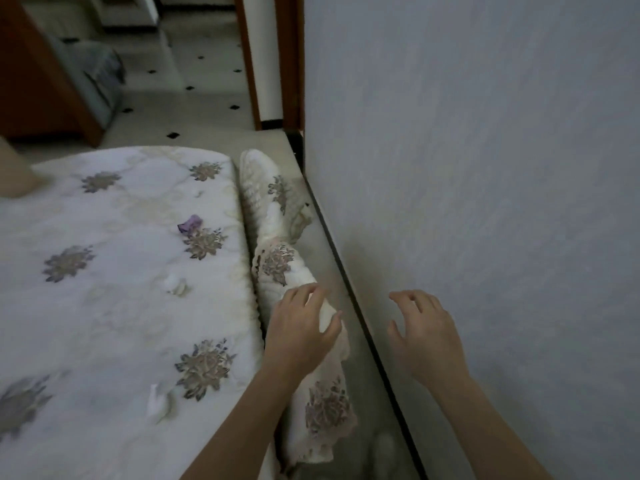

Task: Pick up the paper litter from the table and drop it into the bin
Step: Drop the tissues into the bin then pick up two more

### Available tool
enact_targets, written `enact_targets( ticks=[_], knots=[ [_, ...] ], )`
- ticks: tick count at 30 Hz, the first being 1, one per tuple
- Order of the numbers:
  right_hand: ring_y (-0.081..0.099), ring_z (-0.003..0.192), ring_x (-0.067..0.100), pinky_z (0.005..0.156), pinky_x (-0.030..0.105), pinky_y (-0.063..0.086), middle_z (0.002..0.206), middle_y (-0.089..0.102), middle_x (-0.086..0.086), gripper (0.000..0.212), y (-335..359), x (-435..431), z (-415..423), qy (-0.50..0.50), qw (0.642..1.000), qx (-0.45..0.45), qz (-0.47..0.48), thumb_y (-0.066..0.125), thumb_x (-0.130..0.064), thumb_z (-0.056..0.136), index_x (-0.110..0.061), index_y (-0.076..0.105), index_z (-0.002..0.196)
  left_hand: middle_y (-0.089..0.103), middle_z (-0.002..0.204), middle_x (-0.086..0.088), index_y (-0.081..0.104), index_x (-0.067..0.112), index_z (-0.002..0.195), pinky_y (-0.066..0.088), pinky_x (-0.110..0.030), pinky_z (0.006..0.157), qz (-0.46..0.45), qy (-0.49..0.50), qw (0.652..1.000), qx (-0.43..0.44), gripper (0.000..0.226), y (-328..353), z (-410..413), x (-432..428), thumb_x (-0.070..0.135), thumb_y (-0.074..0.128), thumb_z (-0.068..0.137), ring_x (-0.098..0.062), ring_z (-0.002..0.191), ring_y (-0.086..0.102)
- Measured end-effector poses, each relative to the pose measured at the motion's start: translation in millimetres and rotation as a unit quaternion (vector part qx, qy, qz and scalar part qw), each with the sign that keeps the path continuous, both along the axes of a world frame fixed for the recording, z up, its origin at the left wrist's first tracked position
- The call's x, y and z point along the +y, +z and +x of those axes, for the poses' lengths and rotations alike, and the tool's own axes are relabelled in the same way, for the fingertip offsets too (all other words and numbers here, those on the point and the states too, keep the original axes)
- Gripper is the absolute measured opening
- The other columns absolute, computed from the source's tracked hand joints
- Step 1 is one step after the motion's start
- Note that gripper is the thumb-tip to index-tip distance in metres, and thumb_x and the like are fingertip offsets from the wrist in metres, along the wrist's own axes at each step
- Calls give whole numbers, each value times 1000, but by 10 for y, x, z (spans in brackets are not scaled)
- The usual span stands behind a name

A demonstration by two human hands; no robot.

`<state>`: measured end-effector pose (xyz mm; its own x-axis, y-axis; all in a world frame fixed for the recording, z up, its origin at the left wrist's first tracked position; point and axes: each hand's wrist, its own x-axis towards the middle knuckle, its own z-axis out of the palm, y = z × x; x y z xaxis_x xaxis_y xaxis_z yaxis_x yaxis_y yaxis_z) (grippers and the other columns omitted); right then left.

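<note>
Paper litter lies on a table covered with a white flowered cloth: a purple crumpled scrap near the right edge, a white crumpled wad closer to me, and a white torn piece nearest. My left hand hovers beyond the table's right edge, over the hanging cloth, with relaxed, slightly bent fingers holding nothing. My right hand floats in front of the wall, fingers loosely spread, also empty. No bin is in view.
A pale wall with a dark skirting strip runs along the right. Between table and wall the cloth's overhang drapes over a narrow floor gap. Tiled floor with black diamonds, a doorway and brown wooden furniture lie beyond.
</note>
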<state>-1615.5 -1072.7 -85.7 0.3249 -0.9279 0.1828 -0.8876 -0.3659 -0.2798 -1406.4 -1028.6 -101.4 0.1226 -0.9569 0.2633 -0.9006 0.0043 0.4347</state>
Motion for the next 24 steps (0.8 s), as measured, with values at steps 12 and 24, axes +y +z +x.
enact_targets(
  ticks=[12, 24],
  knots=[
    [57, 108, 27, 89, 42, 53, 115, 62, 5, 41, -230, -881, 1437, 397, 917, -24, 10, 69, -20, 80, -15, 63, 120, 67, 117, 3, 66, 19, 118, 49, -37, 83, 120, 400, 908, 46, 29, -496, 770, 822, 30, 62, 92, -24, 104, 62],
    [60, 107, 24, 85, 39, 54, 112, 65, 4, 37, -587, -638, 2278, 604, 793, 27, 78, 68, -20, 80, -15, 67, 116, 56, 131, 7, 56, 24, 130, 44, -34, 96, 124, 638, 746, 144, 37, -731, 361, 1449, 39, 52, 96, -18, 118, 52]
  ],
)
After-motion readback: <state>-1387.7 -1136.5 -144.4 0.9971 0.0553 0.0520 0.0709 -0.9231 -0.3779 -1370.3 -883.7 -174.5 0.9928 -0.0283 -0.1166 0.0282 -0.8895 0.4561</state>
